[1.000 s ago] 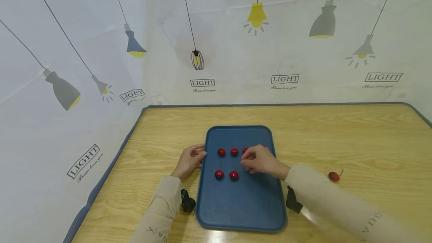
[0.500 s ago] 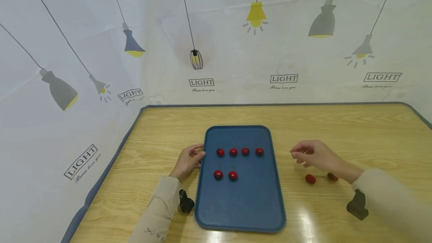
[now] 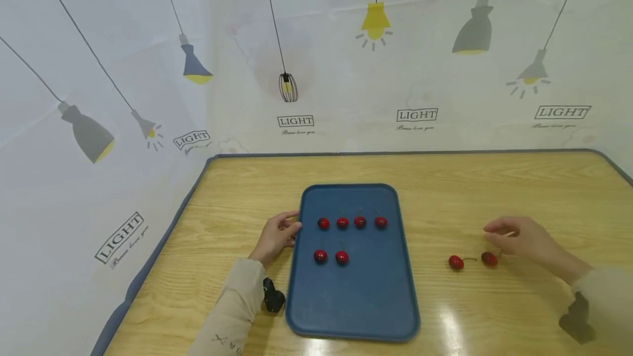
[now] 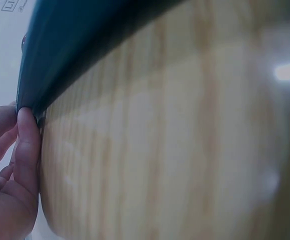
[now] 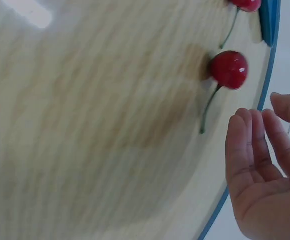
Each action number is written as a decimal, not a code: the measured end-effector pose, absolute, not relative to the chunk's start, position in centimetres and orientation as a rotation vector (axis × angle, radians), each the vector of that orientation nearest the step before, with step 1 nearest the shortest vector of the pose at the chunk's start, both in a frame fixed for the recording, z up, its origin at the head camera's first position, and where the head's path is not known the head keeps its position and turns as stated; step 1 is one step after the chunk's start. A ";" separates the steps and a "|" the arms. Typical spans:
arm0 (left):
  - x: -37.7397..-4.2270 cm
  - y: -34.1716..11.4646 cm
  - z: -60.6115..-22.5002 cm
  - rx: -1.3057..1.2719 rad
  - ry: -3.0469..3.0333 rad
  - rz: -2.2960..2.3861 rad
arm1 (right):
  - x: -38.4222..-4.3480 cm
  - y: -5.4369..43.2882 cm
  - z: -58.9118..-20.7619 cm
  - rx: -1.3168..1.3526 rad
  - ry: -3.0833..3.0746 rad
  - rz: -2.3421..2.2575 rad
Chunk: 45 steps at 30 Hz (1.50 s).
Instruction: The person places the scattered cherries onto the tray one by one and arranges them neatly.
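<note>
over on the right, the outer cherry (image 3: 489, 259) lies on the surface (image 3: 519, 191), just to the near-left of the right hand (image 3: 526, 239), its stem pointing rightward, toward that hand; the left is well apart from it. the right hand hovers empty, fingers relaxed, thumb parted from them, touching no fruit. the left hand (image 3: 275, 238) holds the left rim of the blue tray (image 3: 352, 304).

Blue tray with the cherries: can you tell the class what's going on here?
A person's left hand holds the left rim of a blue tray bearing six cherries, four in the far row and two in the near one. The right hand, holding nothing, is over the wooden table beside two more cherries.
</note>
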<state>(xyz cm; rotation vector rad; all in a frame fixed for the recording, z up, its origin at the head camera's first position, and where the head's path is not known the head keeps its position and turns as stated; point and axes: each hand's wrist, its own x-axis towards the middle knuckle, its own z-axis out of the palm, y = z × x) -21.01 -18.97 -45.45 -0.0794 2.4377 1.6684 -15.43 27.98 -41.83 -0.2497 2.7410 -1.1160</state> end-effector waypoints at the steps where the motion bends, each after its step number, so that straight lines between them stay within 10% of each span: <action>1: -21.0 -18.9 -45.4 -0.081 2.437 1.669 | -15.3 28.3 -42.0 -0.226 2.757 -1.075; 45: -20.7 -18.9 -45.1 -0.070 2.420 1.682 | -17.0 25.0 -43.2 -0.224 2.801 -0.983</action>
